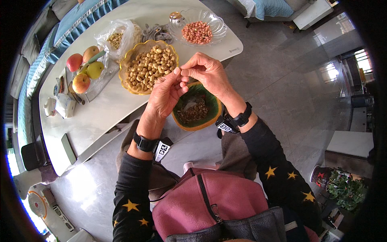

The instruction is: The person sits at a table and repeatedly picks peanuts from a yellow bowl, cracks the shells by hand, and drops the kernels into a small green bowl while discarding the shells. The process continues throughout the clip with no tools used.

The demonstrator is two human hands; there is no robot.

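My left hand [165,93] and my right hand [206,74] meet at the fingertips, pinching a small thing that looks like a peanut, mostly hidden by the fingers. Just left of them, a gold-rimmed scalloped bowl [123,79] holds unshelled peanuts [148,68]. Below my hands is a green basin with a yellow-orange rim [196,128], containing brown shell debris [195,112] and a bit of clear plastic. Farther back, reddish shelled peanuts [197,32] lie in a clear fluted glass bowl [220,28].
On the pale table [99,116] are an open plastic bag of peanuts [115,40], a grey cloth or cord bundle [157,32], apples [81,83], a green-handled knife [96,57], a lidded white cup [49,107], a tissue pack [65,104] and a phone [69,148]. A sofa [65,25] borders it.
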